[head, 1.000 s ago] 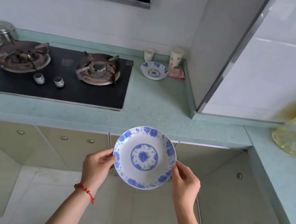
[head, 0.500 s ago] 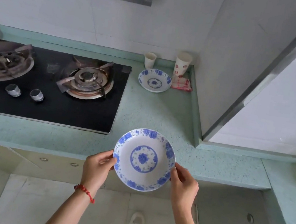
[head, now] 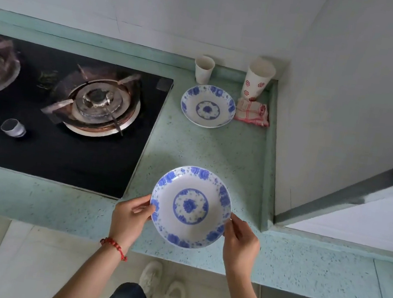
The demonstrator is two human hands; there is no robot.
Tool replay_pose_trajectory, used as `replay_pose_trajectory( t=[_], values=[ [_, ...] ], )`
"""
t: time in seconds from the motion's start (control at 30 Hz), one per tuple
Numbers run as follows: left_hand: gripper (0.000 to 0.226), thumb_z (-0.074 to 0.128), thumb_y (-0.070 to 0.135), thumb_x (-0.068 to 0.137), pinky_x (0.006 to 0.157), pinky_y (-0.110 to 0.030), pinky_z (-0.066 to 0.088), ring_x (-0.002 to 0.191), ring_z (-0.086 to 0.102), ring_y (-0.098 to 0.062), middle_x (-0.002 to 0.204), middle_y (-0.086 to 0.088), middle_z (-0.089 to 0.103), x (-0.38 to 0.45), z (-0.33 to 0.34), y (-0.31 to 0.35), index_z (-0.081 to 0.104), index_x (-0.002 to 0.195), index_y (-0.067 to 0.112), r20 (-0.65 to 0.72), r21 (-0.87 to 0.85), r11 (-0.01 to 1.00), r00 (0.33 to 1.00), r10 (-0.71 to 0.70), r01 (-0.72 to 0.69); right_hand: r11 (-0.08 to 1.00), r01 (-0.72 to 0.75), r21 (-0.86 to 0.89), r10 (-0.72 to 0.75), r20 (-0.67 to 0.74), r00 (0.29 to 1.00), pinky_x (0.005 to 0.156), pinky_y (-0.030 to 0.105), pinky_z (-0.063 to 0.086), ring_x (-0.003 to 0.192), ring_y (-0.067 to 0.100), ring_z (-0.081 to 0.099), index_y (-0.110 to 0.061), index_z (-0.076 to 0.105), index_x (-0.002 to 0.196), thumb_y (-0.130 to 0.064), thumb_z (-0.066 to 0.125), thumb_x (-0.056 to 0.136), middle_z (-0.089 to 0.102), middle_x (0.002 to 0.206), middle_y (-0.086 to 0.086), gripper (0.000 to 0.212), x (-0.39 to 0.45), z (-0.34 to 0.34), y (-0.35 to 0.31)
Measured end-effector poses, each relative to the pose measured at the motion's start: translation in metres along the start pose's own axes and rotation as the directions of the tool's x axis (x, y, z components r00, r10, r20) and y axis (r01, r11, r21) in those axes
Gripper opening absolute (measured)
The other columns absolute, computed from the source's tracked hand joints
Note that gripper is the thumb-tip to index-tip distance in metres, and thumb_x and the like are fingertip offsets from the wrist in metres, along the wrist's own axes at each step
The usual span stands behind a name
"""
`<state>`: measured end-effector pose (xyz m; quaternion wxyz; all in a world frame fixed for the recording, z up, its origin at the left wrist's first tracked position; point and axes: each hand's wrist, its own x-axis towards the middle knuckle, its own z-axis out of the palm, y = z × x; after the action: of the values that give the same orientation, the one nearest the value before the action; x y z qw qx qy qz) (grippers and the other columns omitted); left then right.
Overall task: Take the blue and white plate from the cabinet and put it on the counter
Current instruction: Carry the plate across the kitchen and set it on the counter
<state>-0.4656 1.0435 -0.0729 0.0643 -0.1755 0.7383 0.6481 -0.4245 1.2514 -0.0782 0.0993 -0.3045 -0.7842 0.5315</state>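
Round blue-and-white floral ceramic plate (head: 190, 206) gripped between left hand (head: 130, 218) and right hand (head: 241, 245) by its rim, over speckled green counter (head: 59, 205) front edge; contact with counter unclear.

Both forearms reach forward, bare, converging toward the middle. The left hand (head: 130, 218) pinches the left rim of the plate (head: 191, 206), thumb on top, a red bead bracelet (head: 114, 247) at its wrist. The right hand (head: 240, 242) grips the opposite rim, thumb likewise on top.
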Motion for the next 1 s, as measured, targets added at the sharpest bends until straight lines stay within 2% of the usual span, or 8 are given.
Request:
replay_pose_trajectory(
  t=[0.1,0.13,0.2,0.4,0.57,0.7,0.87,1.0],
  values=[
    [0.029,0.062,-0.007,0.078,0.057,-0.012,0.054,0.069,0.067,0.002,0.086,-0.003,0.071,0.023,0.005,-0.002,0.064,0.105,0.004,0.008,0.017,1.000,1.000,-0.014,0.014,0.998,0.024,-0.051,-0.025,-0.025,0.999,0.045,0.014,0.042,0.056,0.016,0.060,-0.013,0.072,0.092,-0.005,0.059,0.083,0.065,0.064,0.004,0.018,0.018,0.015,0.001],
    [0.029,0.061,-0.007,0.078,0.057,-0.012,0.053,0.069,0.067,0.002,0.091,-0.006,0.070,0.030,0.006,-0.003,0.064,0.106,0.003,0.011,0.017,1.000,1.000,-0.022,0.021,0.998,0.027,-0.062,-0.029,-0.033,0.999,0.043,0.008,0.039,0.055,0.011,0.059,-0.013,0.072,0.094,-0.005,0.059,0.083,0.065,0.066,0.004,0.018,0.023,0.020,0.001],
    [0.030,0.061,-0.008,0.078,0.057,-0.011,0.053,0.069,0.067,0.003,0.094,-0.006,0.069,0.043,0.007,-0.005,0.063,0.106,0.002,0.012,0.013,0.999,0.999,-0.040,0.040,0.998,0.013,-0.060,-0.015,-0.042,0.999,0.045,0.004,0.039,0.058,0.005,0.058,-0.012,0.071,0.096,-0.005,0.059,0.083,0.065,0.069,0.003,0.019,0.030,0.030,0.001],
    [0.029,0.062,-0.007,0.078,0.057,-0.012,0.053,0.069,0.067,0.003,0.084,0.005,0.069,0.072,0.008,-0.011,0.064,0.104,0.005,-0.014,0.016,0.996,0.996,-0.089,0.089,0.999,0.008,-0.049,-0.010,-0.031,0.999,0.047,0.002,0.041,0.064,-0.001,0.058,-0.010,0.070,0.097,-0.004,0.061,0.083,0.066,0.074,0.005,0.018,0.045,0.049,0.001],
    [0.030,0.063,-0.005,0.079,0.066,-0.020,0.057,0.079,0.067,-0.005,0.092,-0.004,0.071,0.084,0.009,-0.014,0.064,0.106,0.007,-0.005,0.009,0.992,0.993,-0.122,0.122,0.998,0.005,-0.066,-0.009,-0.048,0.999,0.050,0.001,0.042,0.065,0.001,0.059,-0.005,0.068,0.099,-0.003,0.061,0.082,0.067,0.076,0.004,0.018,0.053,0.057,0.004],
    [0.031,0.062,-0.005,0.079,0.069,-0.023,0.057,0.079,0.068,-0.005,0.088,-0.001,0.071,0.094,0.012,-0.014,0.063,0.107,0.008,-0.007,-0.011,0.991,0.991,-0.137,0.137,0.998,0.002,-0.067,-0.006,-0.055,0.998,0.050,0.001,0.041,0.065,-0.003,0.058,-0.007,0.069,0.098,-0.003,0.062,0.082,0.064,0.072,-0.001,0.018,0.062,0.064,0.001],
    [0.031,0.063,-0.004,0.079,0.073,-0.028,0.058,0.084,0.067,-0.011,0.093,-0.004,0.070,0.110,0.017,-0.009,0.062,0.109,0.007,-0.003,-0.013,0.992,0.992,-0.126,0.126,0.996,0.023,-0.092,-0.027,-0.050,0.998,0.053,-0.001,0.041,0.065,0.011,0.061,-0.004,0.068,0.099,-0.003,0.061,0.082,0.071,0.083,0.010,0.018,0.080,0.069,-0.002],
    [0.031,0.062,-0.005,0.079,0.072,-0.027,0.057,0.084,0.067,-0.011,0.096,-0.006,0.070,0.121,0.024,-0.001,0.062,0.109,0.005,0.004,-0.043,0.992,0.993,-0.115,0.115,0.993,0.055,-0.102,-0.061,-0.052,0.997,0.056,-0.002,0.041,0.069,0.013,0.062,-0.004,0.068,0.099,-0.003,0.061,0.082,0.072,0.087,0.013,0.019,0.096,0.072,-0.007]
  ],
)
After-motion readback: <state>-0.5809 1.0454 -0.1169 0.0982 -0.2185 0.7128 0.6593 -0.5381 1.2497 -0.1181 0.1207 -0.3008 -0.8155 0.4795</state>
